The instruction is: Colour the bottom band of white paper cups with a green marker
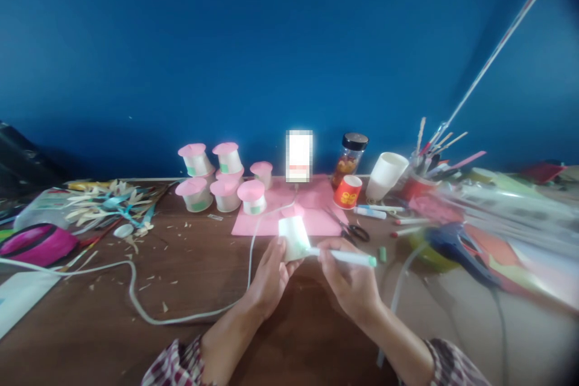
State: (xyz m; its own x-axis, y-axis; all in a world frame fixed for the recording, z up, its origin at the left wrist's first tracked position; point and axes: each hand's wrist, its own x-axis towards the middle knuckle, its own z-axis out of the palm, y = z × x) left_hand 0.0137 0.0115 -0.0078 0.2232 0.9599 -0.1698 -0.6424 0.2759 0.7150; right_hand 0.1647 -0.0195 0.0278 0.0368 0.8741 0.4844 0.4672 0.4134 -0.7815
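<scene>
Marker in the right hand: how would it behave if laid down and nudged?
The marker has a slim, apparently round barrel, so it would probably roll. It juts straight out past the fingers of the right hand with no sag, so it's likely stiff. That fingertip hold near one end suggests it's fairly light.

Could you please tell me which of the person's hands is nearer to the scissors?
Right. The right hand holds a marker just on the near side of the scissors; the left hand, holding a white cup, is farther off, to their left.
</scene>
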